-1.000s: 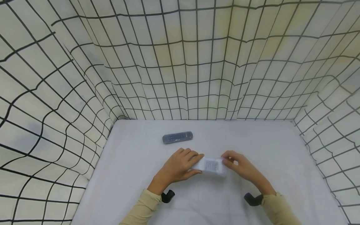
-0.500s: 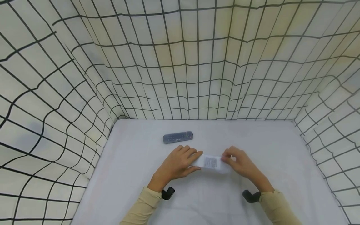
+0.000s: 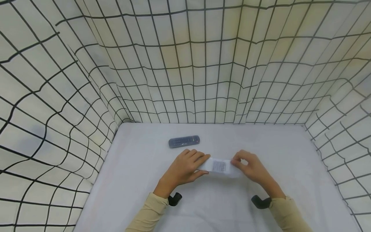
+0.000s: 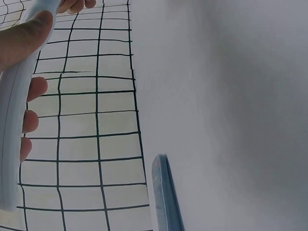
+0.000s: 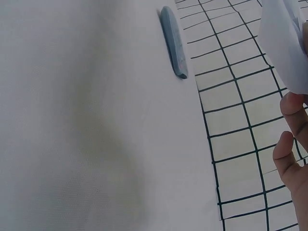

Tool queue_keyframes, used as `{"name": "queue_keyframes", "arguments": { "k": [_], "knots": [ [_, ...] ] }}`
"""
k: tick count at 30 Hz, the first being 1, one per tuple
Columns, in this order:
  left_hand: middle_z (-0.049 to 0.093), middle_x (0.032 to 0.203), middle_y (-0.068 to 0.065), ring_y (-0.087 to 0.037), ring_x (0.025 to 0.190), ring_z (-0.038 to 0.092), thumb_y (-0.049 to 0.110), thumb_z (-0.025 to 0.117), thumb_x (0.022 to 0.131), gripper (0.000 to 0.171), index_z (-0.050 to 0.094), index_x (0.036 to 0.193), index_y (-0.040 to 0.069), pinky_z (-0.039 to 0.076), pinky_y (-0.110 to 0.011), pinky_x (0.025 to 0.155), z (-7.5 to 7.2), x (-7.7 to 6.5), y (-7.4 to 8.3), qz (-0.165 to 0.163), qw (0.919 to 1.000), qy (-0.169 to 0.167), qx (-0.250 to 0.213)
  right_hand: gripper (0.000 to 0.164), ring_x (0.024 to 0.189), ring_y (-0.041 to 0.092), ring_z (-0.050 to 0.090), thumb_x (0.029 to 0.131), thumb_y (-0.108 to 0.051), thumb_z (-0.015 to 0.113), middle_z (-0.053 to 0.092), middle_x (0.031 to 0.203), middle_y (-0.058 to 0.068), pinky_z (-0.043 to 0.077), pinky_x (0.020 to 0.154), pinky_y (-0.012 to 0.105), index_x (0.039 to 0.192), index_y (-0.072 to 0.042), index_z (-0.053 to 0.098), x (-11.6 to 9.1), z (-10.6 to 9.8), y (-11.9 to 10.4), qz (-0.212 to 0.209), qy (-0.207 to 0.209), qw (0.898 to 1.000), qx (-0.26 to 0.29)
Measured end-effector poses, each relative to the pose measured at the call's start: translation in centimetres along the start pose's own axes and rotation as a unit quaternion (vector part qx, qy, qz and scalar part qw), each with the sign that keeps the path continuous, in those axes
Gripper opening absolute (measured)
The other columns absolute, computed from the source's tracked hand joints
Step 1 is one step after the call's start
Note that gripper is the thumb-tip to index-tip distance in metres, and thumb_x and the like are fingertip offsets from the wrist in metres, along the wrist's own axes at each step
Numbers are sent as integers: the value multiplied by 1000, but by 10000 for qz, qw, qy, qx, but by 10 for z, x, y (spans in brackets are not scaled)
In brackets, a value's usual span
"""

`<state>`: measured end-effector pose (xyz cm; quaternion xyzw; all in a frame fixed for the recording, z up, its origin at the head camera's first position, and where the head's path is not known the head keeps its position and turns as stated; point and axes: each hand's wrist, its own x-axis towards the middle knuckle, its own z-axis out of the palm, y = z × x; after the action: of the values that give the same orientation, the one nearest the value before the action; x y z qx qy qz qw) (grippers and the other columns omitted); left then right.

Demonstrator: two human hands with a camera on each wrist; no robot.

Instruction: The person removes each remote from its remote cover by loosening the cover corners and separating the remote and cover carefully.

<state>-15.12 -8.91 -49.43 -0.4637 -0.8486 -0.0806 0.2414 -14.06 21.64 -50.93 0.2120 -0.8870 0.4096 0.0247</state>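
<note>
My left hand (image 3: 183,169) grips the left part of a long, slim white object (image 3: 219,166) with a grey printed label facing up. Seen from the left wrist, this white object (image 4: 10,130) has smooth rounded sides; the thumb lies over it and fingertips show along its other side. At its right end, my right hand (image 3: 251,167) pinches a thin, whitish, film-like piece. That thin film-like piece (image 5: 285,48) looks loose and creased in the right wrist view, with fingertips at its lower edge. The left palm hides much of the object's left end.
A dark remote control (image 3: 184,141) lies on the white-covered table (image 3: 139,154), behind the left hand. White walls with a black grid (image 3: 214,80) enclose the table at the back and sides. Black wrist mounts (image 3: 175,199) show at both cuffs.
The right hand has moved slightly back and to the right, and the film-like piece reaches farther right. The left hand keeps its grip, shifted slightly back. The remote lies as before.
</note>
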Motion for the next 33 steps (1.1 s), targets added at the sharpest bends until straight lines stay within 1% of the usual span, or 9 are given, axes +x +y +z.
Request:
{"name": "queue_keyframes", "arguments": {
  "k": [3, 5, 12, 21, 23, 26, 30, 33],
  "knots": [
    [66, 114, 4, -14, 101, 62, 52, 70, 89, 58, 61, 134, 16, 51, -31, 80, 0, -1, 0, -40, 10000, -10, -22, 8, 87, 9, 56, 93, -22, 71, 64, 90, -8, 51, 81, 45, 88, -18, 67, -1, -1, -1, -18, 31, 10000, 22],
    [65, 115, 4, -14, 101, 62, 53, 70, 89, 59, 61, 135, 16, 51, -31, 80, 0, -2, 1, -43, 10000, -26, -10, 7, 87, 8, 56, 93, -21, 71, 63, 90, -10, 51, 81, 44, 87, -20, 67, -1, -1, -1, -23, 46, 10000, 7],
    [65, 116, 5, -14, 102, 62, 53, 69, 89, 59, 61, 135, 16, 51, -31, 81, -1, -3, 1, -66, 10000, -26, -38, 7, 86, 7, 56, 91, -20, 73, 62, 89, -14, 50, 81, 44, 87, -21, 67, -3, -1, -1, -179, 138, 9997, -5],
    [66, 115, 5, -13, 101, 62, 54, 69, 89, 60, 61, 135, 16, 50, -29, 79, -1, -6, 2, -59, 9999, -7, -112, 7, 85, 6, 54, 91, -22, 73, 61, 87, -17, 46, 81, 43, 87, -24, 68, -7, -1, 1, -70, 151, 9997, -153],
    [66, 116, 5, -12, 100, 62, 54, 69, 89, 60, 61, 135, 16, 50, -28, 79, -2, -6, 3, -56, 9999, -3, -115, 7, 85, 7, 54, 91, -23, 73, 60, 87, -17, 46, 81, 43, 87, -23, 68, -8, -1, 1, -42, 143, 9997, -189],
    [66, 116, 5, -12, 100, 62, 54, 69, 89, 60, 61, 135, 16, 50, -28, 79, -3, -7, 4, -52, 9999, 6, -114, 8, 85, 6, 54, 91, -23, 73, 60, 86, -17, 45, 82, 44, 86, -25, 67, -9, -2, 0, -23, 131, 9997, -224],
    [66, 116, 5, -12, 100, 62, 54, 69, 90, 60, 61, 135, 16, 50, -28, 79, -3, -7, 5, -41, 9999, 14, -127, 8, 85, 7, 53, 91, -22, 74, 60, 86, -17, 45, 82, 44, 86, -26, 68, -10, -2, 2, -84, 119, 9997, -203],
    [66, 116, 5, -12, 100, 62, 54, 69, 90, 59, 61, 135, 16, 50, -28, 79, -3, -7, 5, -29, 9999, 27, -150, 7, 85, 6, 53, 91, -21, 73, 60, 86, -17, 45, 81, 42, 87, -23, 68, -11, -3, 4, -154, 119, 9996, -225]
  ]
}}
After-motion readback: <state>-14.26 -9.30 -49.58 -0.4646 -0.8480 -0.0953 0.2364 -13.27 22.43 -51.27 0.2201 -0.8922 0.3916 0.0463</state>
